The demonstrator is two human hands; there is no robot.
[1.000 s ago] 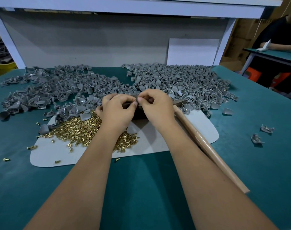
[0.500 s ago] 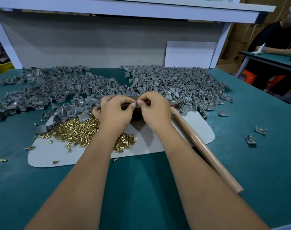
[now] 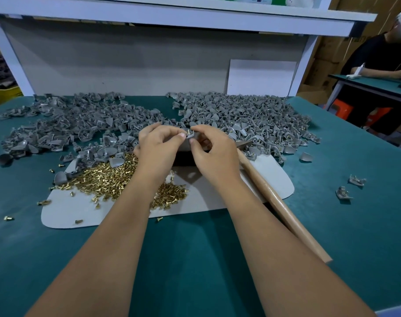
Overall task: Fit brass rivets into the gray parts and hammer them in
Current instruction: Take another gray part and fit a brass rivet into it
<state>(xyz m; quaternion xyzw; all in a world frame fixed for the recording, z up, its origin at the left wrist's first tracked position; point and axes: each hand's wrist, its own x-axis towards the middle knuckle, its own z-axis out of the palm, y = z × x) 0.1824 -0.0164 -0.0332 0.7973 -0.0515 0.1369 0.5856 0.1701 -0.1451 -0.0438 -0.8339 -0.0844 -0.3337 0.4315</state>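
Note:
My left hand (image 3: 159, 146) and my right hand (image 3: 214, 152) meet over the middle of the table. Between their fingertips is a small gray part (image 3: 187, 143) with a brass rivet (image 3: 188, 132) sticking up from it. Both hands pinch the part; which fingers touch the rivet I cannot tell. A heap of loose brass rivets (image 3: 103, 179) lies on a white mat (image 3: 272, 179) under my left wrist. Gray parts lie in two big piles, one at left (image 3: 64, 124) and one at right (image 3: 247, 117). A hammer with a wooden handle (image 3: 279, 207) lies beside my right forearm.
Two gray parts (image 3: 344, 193) lie apart on the teal table (image 3: 195, 259) at right. Stray rivets (image 3: 8, 218) dot the left side. A gray back panel and white shelf frame close the far edge. Another person sits at a table at far right.
My hands have risen slightly and parted a little, so the gray part and the rivet standing in it now show between the fingertips. The camera has tilted up.

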